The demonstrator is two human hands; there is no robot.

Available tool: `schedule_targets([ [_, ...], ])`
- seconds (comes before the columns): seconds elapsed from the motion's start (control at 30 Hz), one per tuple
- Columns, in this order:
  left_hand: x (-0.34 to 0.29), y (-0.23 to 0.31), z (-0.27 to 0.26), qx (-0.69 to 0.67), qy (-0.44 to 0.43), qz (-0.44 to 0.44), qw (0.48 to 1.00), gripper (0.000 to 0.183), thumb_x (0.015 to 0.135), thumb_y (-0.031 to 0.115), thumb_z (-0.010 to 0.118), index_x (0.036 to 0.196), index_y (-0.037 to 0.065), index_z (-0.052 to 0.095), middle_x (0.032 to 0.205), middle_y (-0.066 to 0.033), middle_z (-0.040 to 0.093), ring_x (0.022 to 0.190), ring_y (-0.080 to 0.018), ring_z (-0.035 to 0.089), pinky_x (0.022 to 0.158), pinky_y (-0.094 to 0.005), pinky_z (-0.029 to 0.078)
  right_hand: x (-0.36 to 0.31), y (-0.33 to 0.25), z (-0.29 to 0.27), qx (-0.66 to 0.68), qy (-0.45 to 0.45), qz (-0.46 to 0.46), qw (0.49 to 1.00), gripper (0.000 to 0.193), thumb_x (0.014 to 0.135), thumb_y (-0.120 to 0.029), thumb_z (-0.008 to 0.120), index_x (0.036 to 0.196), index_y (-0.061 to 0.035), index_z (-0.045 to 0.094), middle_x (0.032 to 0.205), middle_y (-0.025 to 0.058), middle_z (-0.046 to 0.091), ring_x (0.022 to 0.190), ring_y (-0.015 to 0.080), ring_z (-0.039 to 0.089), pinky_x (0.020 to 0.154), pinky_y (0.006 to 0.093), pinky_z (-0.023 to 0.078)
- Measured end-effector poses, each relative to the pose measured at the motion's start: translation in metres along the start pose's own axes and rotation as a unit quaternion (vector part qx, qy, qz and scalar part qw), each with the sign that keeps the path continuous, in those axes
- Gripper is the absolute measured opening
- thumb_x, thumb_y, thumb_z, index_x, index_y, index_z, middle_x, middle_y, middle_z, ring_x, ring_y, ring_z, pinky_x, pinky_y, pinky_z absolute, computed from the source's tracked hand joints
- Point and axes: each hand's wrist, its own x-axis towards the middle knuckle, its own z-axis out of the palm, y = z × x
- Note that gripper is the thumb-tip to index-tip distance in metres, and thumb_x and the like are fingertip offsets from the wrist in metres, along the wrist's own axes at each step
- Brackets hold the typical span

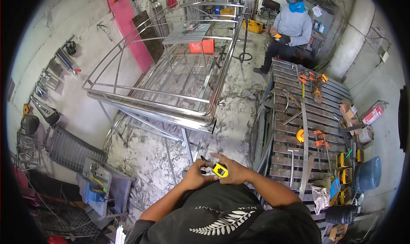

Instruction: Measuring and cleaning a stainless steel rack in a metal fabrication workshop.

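Note:
Close in front of my body, my right hand (234,170) grips a yellow and black tape measure (220,170), its index finger stretched out over the top. Just beside it, my left hand (197,175) is closed, fingers curled toward the tape measure. A small dark piece shows at its fingertips, too small to name. Beyond both hands stands a large frame of shiny metal tubes (171,116) with rounded corners, raised on legs. Its nearest corner lies a little past my hands.
At right, a slatted metal workbench (284,135) carries orange clamps (320,139), metal bars and yellow power tool batteries or chargers (343,160). Another person (292,28) sits at the far right. A small metal stand (113,188) is at lower left. Tools hang on the left wall.

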Motion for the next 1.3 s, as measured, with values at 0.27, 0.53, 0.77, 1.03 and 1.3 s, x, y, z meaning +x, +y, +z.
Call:
schedule_targets([
  [0.27,0.007,-0.050,-0.051,-0.433,0.046,-0.182,0.882,0.028,0.096,0.004,0.071,0.118,-0.009,0.058,0.110,-0.0171,0.069,0.095,-0.0237,0.071,0.090,-0.0353,0.060,-0.020,0.030,-0.031,-0.078,-0.157,0.143,0.974,0.085,0.092,-0.052,0.075,0.155,-0.0089,0.037,0.120,0.0206,0.069,0.107,0.0308,0.069,0.091,0.0418,0.055],
  [0.53,-0.016,-0.257,-0.300,-0.487,0.373,-0.123,0.780,0.032,0.107,0.012,0.054,0.134,-0.003,0.057,0.124,-0.0143,0.068,0.117,-0.0252,0.065,0.111,-0.0402,0.049,-0.105,0.058,-0.103,-0.079,-0.103,0.406,0.905,0.047,0.093,-0.044,0.076,0.117,-0.0039,0.071,0.094,0.0071,0.074,0.078,0.0167,0.067,0.066,0.0338,0.054],
  [0.77,0.098,-0.211,-0.244,-0.434,0.343,-0.158,0.818,0.023,0.101,0.020,0.064,0.106,-0.002,0.069,0.094,-0.0111,0.070,0.080,-0.0195,0.069,0.074,-0.0332,0.060,-0.067,0.050,-0.077,-0.120,0.071,0.406,0.903,0.024,0.089,-0.020,0.066,0.078,0.0009,0.073,0.061,0.0084,0.063,0.055,0.0154,0.058,0.055,0.0371,0.047],
  [1.03,0.155,-0.179,-0.230,-0.422,0.259,-0.178,0.850,0.035,0.103,0.021,0.066,0.099,-0.014,0.068,0.090,-0.0203,0.072,0.072,-0.0269,0.074,0.065,-0.0356,0.064,0.061,-0.049,-0.053,-0.137,0.046,0.424,0.894,0.044,0.072,-0.027,0.087,0.104,-0.0003,0.074,0.093,0.0162,0.074,0.082,0.0274,0.073,0.077,0.0395,0.056],
  [1.3,0.239,-0.331,-0.462,-0.121,0.405,-0.246,0.872,0.023,0.086,0.015,0.070,0.081,-0.007,0.074,0.076,-0.0161,0.073,0.066,-0.0262,0.072,0.053,-0.0386,0.054,-0.055,0.035,-0.102,-0.239,0.190,0.357,0.883,0.040,0.074,-0.008,0.084,0.109,-0.0017,0.066,0.083,0.0047,0.061,0.075,0.0146,0.054,0.068,0.0310,0.047],
])
